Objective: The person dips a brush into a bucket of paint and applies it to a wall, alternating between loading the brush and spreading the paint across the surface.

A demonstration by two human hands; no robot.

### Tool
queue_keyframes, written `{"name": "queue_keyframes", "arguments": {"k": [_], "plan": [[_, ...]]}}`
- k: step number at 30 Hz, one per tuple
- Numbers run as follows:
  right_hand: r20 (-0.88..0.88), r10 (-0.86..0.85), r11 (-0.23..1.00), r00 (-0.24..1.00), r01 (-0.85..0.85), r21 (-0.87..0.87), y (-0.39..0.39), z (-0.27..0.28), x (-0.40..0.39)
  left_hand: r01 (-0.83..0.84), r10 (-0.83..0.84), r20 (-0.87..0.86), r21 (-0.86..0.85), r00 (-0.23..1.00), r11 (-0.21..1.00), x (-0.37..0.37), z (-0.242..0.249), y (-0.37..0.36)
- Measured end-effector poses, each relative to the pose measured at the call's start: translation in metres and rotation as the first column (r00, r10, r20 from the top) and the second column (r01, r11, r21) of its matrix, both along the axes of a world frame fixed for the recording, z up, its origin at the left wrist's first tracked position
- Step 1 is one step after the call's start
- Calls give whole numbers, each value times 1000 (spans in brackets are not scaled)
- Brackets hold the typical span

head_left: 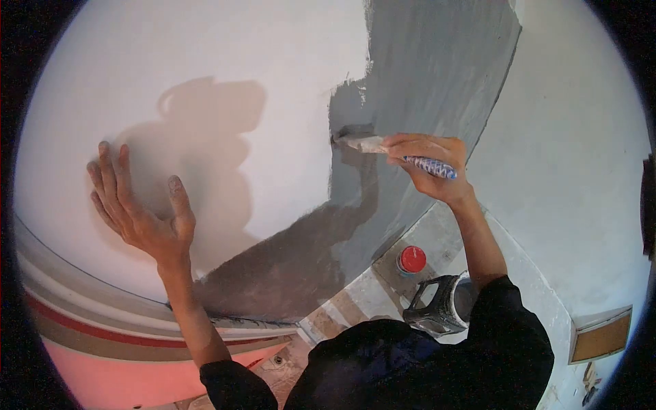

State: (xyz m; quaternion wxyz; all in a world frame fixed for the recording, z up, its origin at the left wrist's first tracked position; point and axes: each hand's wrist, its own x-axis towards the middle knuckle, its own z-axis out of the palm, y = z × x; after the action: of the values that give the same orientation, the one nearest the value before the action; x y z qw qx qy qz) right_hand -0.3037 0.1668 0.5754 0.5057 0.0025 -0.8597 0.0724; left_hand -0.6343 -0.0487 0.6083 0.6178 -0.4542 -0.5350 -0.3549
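Observation:
My right hand (434,154) is closed around a paintbrush (365,142) with a blue-and-white patterned handle. The bristle end meets the wall at the left border of the grey paint (427,75). To the left of that border the wall (294,61) is white, with my shadow falling across it. My left hand (143,215) holds nothing; its fingers are spread by the white part of the wall, and they seem to rest on it.
Below the wall stand a red-lidded jar (412,259) and a black, paint-smeared container (441,307). A pink surface with curved bands (130,369) lies at lower left. A brown framed panel (601,337) is at lower right.

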Motion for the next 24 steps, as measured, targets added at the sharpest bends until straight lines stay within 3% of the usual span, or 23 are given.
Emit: {"name": "queue_keyframes", "arguments": {"k": [5, 8, 11, 14, 17, 20, 24], "plan": [[-28, -46, 996, 999, 48, 69, 8, 24, -10, 7, -8, -30, -7, 1000, 1000, 1, 2, 0], [-133, 16, 991, 991, 2, 134, 9, 46, -5, 0, 0, 3, -12, 1000, 1000, -4, -1, -1], [-182, -50, 989, 982, 74, 130, 5, 50, 16, 16, -16, 3, -3, 1000, 1000, -3, -1, -1], [-142, -89, 996, 986, 92, 15, 5, 36, 26, 7, -7, 21, 3, 1000, 1000, -1, 0, -1], [-83, -152, 988, 985, 153, 9, 10, 32, 25, 6, -6, 17, 7, 1000, 1000, -1, 0, -1], [-46, -158, 985, 986, 161, 65, 23, 31, 19, 14, -14, 32, 8, 999, 1000, 0, 0, -1], [-128, -190, 942, 973, 217, 256, 38, 48, 11, 7, -7, 1, -12, 1000, 1000, 0, 0, -1]]}}
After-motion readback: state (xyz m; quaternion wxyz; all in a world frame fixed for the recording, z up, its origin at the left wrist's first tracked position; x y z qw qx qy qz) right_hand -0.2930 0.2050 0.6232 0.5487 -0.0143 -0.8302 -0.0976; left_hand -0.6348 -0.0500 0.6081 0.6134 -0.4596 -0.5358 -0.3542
